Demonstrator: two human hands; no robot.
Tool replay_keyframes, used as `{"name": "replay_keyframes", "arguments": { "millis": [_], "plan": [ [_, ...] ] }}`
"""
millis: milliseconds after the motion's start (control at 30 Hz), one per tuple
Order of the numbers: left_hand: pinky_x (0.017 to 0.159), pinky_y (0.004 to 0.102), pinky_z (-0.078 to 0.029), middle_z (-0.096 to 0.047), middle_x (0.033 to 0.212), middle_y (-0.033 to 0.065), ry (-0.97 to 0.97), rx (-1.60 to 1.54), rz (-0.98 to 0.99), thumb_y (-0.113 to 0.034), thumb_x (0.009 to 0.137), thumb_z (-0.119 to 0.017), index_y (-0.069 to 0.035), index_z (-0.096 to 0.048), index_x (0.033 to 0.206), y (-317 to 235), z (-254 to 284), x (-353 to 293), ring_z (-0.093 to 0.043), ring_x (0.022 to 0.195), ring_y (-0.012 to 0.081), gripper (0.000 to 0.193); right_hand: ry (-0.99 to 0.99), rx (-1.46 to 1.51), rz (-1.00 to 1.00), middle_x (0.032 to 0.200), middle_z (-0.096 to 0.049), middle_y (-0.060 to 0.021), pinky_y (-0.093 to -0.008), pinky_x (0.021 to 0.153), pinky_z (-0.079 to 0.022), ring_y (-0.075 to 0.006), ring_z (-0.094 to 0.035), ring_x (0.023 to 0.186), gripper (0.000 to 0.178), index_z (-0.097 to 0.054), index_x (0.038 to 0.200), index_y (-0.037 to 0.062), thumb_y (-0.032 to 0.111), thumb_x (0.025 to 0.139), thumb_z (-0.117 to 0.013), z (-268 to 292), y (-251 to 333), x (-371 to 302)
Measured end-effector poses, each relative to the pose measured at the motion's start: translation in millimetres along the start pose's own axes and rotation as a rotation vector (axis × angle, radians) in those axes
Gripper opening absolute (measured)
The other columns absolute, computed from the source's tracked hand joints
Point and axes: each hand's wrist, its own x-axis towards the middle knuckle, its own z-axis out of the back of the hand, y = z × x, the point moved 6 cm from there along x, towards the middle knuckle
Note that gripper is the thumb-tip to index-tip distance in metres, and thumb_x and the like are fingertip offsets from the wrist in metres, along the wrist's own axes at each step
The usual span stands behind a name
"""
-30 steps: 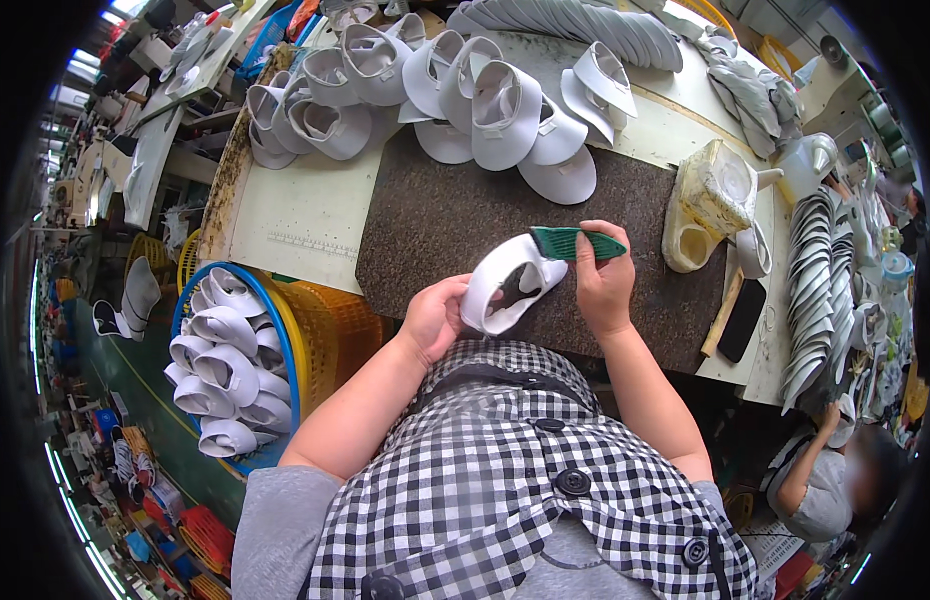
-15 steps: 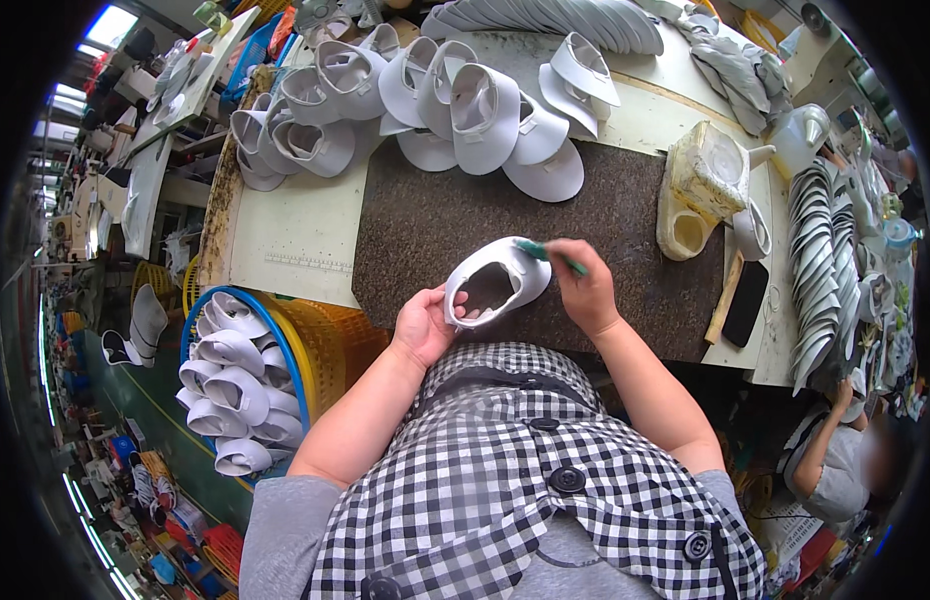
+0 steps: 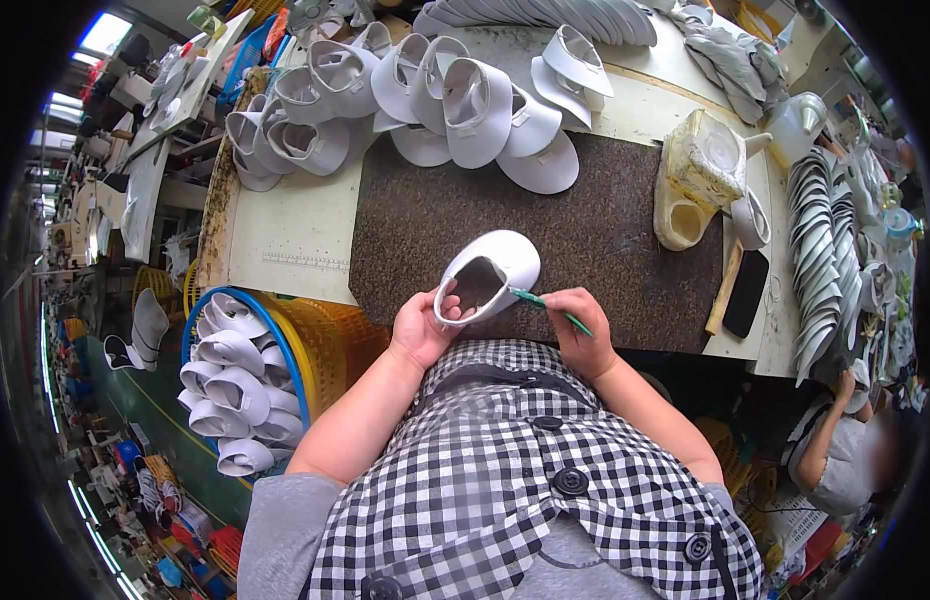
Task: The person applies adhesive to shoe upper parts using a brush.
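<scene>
My left hand (image 3: 425, 328) pinches the rim of a white shoe upper (image 3: 513, 258), holding it just above the dark board at the near edge of the table. The upper's opening faces me, with its rounded toe pointing away and to the right. In my right hand (image 3: 583, 335) is a slim green brush (image 3: 530, 298). Its tip touches the right-hand edge of the upper's opening; the bristles are too small to make out.
Several white shoe uppers (image 3: 477, 120) stand along the back of the dark board (image 3: 615, 225). A glue-crusted pot (image 3: 682, 222), a wooden-handled brush (image 3: 725, 290) and stacked grey-white pieces (image 3: 813, 270) lie right. At left, a blue-rimmed basket (image 3: 303, 385) holds more uppers. A co-worker (image 3: 835, 460) sits far right.
The brush has moved from the upper's outer far side down to the edge of its opening. My left hand has turned and tilted the upper, and my right hand has come nearer to me.
</scene>
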Motion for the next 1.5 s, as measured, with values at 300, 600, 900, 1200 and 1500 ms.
{"name": "replay_keyframes", "arguments": {
  "millis": [300, 600, 900, 1200, 1500],
  "plan": [
    [0.071, 0.0354, -0.053, -0.062, 0.068, 0.0013, -0.004, 0.121, -0.025, -0.016, 0.092, -0.043, -0.002, -0.058, 0.119, 1, -6, -4, -0.062, 0.066, 0.0172, 0.034, 0.003, -0.117, -0.144, 0.092, -0.060, -0.0136, -0.0365, 0.071, -0.049, -0.0309, -0.062, 0.081, 0.017, -0.057, 0.103, 0.0067, -0.001, 0.087, -0.061, -16, -29, 40],
    [0.075, 0.0391, -0.051, -0.061, 0.073, 0.0019, -0.017, 0.156, -0.056, -0.017, 0.092, -0.039, -0.003, -0.058, 0.120, -4, 3, -12, -0.060, 0.070, 0.0173, 0.037, 0.177, -0.111, 0.117, 0.092, -0.062, -0.0125, -0.0395, 0.075, -0.050, -0.0327, -0.062, 0.089, 0.024, -0.060, 0.103, 0.0081, -0.001, 0.080, -0.062, -56, -19, 90],
    [0.085, 0.0347, -0.048, -0.063, 0.102, 0.0046, 0.117, 0.002, -0.368, -0.039, 0.093, -0.056, -0.011, -0.059, 0.113, -2, -20, -34, -0.060, 0.093, 0.0169, 0.035, 0.079, -0.252, -0.171, 0.100, -0.063, -0.0109, -0.0309, 0.089, -0.046, -0.0211, -0.060, 0.097, 0.015, -0.059, 0.107, -0.0001, 0.003, 0.093, -0.056, -19, -53, 87],
    [0.090, 0.0342, -0.050, -0.052, 0.118, 0.0169, -0.364, 0.919, -0.917, -0.008, 0.071, -0.080, -0.003, -0.032, 0.143, -63, 43, -133, -0.058, 0.105, 0.0235, 0.087, 0.018, 0.057, -0.253, 0.108, -0.058, -0.0062, -0.0280, 0.088, -0.048, -0.0150, -0.057, 0.099, 0.020, -0.057, 0.114, 0.0009, 0.013, 0.098, -0.057, -27, -73, 74],
    [0.099, 0.0330, -0.045, -0.056, 0.124, 0.0163, -0.878, 1.105, -0.659, -0.004, 0.064, -0.077, 0.000, -0.041, 0.139, -172, 229, -380, -0.055, 0.116, 0.0236, 0.083, 0.046, 0.143, -0.417, 0.113, -0.056, -0.0076, -0.0299, 0.088, -0.052, -0.0168, -0.058, 0.101, 0.022, -0.054, 0.117, 0.0029, 0.015, 0.099, -0.056, -38, -71, 42]
  ]
}}
